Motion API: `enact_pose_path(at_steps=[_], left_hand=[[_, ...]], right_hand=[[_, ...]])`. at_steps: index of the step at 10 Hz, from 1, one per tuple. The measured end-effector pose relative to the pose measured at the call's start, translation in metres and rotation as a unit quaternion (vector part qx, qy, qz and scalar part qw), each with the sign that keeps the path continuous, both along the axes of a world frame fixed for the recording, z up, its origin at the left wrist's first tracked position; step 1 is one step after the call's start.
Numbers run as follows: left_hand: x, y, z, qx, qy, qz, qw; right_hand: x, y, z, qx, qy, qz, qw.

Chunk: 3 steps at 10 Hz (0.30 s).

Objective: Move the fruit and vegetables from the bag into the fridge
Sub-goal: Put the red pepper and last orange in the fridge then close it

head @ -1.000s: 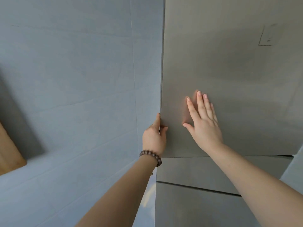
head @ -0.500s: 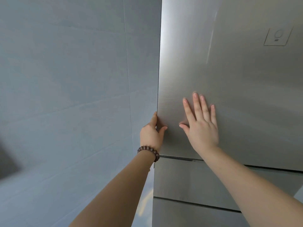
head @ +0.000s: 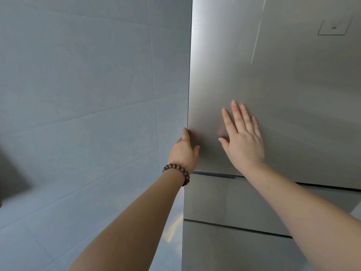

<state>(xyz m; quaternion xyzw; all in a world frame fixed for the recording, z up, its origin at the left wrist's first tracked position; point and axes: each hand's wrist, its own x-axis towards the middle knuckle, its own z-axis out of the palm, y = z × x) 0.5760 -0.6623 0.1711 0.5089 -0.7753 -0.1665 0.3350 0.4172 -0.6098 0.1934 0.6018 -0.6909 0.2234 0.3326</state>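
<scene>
Steel fridge door [head: 283, 85], both hands flat-against

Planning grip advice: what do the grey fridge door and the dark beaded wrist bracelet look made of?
Grey fridge door: probably brushed stainless steel or a steel-look coating, judging by its satin sheen and soft vertical glare. Dark beaded wrist bracelet: round matte brown beads, likely wood, though not certain.

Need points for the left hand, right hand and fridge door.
left hand [head: 182, 153], head view, back of the hand at the door's left edge
right hand [head: 244, 143], head view, back of the hand, flat on the door
fridge door [head: 293, 94], head view, bare steel front
</scene>
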Motion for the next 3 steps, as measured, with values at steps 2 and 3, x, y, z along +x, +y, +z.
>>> enact_pose_path(at_steps=[2, 3], left_hand=[[0.017, 0.039, -0.032, -0.009, -0.099, -0.019, 0.995], [0.022, 0.062, -0.054, -0.019, -0.135, -0.013, 0.991]], right_hand=[[-0.008, 0.048, -0.048, 0.093, -0.115, -0.016, 0.989], [-0.01, 0.078, -0.077, 0.114, -0.161, -0.032, 0.98]])
